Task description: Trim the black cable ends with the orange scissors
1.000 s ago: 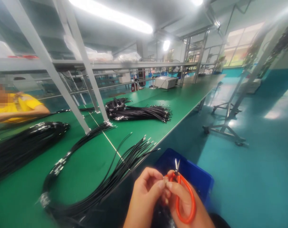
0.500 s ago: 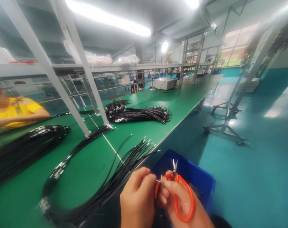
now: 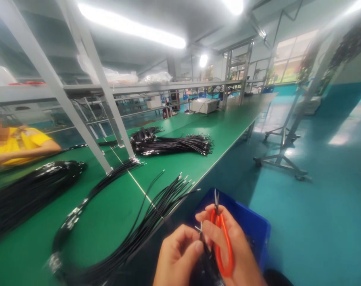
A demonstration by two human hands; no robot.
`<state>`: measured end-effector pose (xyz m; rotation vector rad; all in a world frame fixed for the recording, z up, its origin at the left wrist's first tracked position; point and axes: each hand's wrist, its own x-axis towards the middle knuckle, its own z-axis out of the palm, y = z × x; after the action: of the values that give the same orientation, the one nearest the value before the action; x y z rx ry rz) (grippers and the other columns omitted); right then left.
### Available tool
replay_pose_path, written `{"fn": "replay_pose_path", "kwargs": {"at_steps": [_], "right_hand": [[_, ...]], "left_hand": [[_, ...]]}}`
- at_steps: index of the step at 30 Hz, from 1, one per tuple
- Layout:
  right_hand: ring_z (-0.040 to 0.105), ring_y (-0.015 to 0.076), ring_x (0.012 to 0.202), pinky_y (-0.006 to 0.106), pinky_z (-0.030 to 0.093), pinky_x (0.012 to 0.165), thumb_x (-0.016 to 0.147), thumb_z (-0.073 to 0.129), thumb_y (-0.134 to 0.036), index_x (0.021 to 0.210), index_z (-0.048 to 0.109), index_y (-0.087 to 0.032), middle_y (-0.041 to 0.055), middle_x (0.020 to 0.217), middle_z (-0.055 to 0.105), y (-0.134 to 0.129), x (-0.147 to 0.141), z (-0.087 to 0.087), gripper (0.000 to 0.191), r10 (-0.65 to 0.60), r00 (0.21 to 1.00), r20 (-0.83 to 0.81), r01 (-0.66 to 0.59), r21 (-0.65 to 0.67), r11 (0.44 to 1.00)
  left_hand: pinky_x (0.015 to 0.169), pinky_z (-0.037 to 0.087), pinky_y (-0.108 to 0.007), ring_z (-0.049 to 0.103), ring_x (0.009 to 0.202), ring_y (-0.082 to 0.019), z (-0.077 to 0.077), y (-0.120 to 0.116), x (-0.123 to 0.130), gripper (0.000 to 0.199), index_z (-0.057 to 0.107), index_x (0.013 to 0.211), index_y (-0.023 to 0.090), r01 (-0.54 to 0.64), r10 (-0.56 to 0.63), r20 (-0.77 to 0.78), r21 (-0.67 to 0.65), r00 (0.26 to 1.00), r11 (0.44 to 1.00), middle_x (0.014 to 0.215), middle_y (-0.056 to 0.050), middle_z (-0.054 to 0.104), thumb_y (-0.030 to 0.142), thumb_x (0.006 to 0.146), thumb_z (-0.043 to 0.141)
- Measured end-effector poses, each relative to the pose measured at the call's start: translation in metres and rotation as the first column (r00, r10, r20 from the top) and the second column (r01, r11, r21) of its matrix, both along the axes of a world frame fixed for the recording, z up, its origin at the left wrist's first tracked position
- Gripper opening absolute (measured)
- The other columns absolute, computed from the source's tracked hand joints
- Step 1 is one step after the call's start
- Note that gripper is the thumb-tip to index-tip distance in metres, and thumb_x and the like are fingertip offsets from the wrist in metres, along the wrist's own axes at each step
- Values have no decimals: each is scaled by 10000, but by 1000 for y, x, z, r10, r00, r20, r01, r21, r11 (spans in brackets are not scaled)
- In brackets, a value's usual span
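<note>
Orange-handled scissors (image 3: 223, 242) rest in my right hand (image 3: 235, 242), their blades pointing up and nearly closed. My left hand (image 3: 180, 252) pinches a thin black cable (image 3: 201, 234) whose pale wire ends show between both hands. The right thumb and fingers are close beside those ends. To the left, a looped bundle of black cables (image 3: 165, 198) lies on the green table (image 3: 109, 222), its tips reaching over the table edge near my hands.
Below my hands sits a blue bin (image 3: 252, 218). More black cables (image 3: 180, 145) lie farther along the table, and a large coil (image 3: 34, 190) at left near a person in yellow (image 3: 22, 145). Metal posts (image 3: 118, 119) rise from the table. A wheeled frame (image 3: 281, 159) stands right.
The scissors have turned and their blades have come together. My left hand has moved slightly right and down, and more of the black cable shows between my hands.
</note>
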<state>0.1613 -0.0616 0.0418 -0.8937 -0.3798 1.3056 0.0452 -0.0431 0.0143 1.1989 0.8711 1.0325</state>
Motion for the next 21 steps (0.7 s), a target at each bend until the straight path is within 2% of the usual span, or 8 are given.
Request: {"fn": "replay_pose_path", "kwargs": {"at_steps": [4,7,10,13,16,18,21], "right_hand": [[541,114,597,203,458,570,591,828,-264,806,614,-212,-27,679,614,0,-2,3,308,28,998,-60,-27,15,1000],[518,124,522,225,445,507,592,822,-311,782,589,-220,-39,591,570,-2,-3,-3,314,-6,999,49,6,3,1000],[484,111,476,211,394,456,633,789,-301,769,566,-233,-50,567,566,-6,-1,-10,270,-70,957,282,76,-9,997],[521,115,533,209,408,491,684,730,-280,787,587,-248,-37,663,614,-9,1,-11,179,-157,897,412,140,72,988],[536,113,563,205,430,539,679,701,-222,794,629,-257,-41,677,620,-9,1,-8,140,-192,854,484,140,141,980],[568,118,609,198,445,579,663,686,-174,784,643,-256,-37,697,644,-7,-1,-5,153,-193,840,508,131,156,979],[596,123,643,186,465,586,642,684,-153,736,623,-248,-42,694,659,-4,-3,0,147,-166,898,407,117,143,983]], "left_hand": [[542,411,-190,500,535,-95,4,-2,6,281,628,602,132,17,11,214,-128,977,992,584,-6,647,346,631,809],[499,401,-181,503,490,-85,7,-2,7,282,630,598,135,30,33,296,-207,955,978,563,-6,660,331,603,834],[471,391,-176,519,470,-89,9,-2,7,283,629,601,141,12,67,300,-254,952,967,539,0,657,328,596,841],[471,387,-172,506,469,-84,9,-1,6,298,624,595,139,-21,91,267,-257,959,966,524,4,644,337,583,847],[487,384,-173,481,475,-77,8,0,5,310,619,588,136,-42,95,235,-221,967,974,520,16,621,347,582,846],[501,384,-179,465,483,-77,6,2,4,313,612,582,136,-6,46,214,-187,976,982,518,23,599,351,592,839],[514,383,-188,450,496,-82,4,2,3,316,604,583,139,40,-6,199,-167,980,985,525,24,580,361,608,827]]}}
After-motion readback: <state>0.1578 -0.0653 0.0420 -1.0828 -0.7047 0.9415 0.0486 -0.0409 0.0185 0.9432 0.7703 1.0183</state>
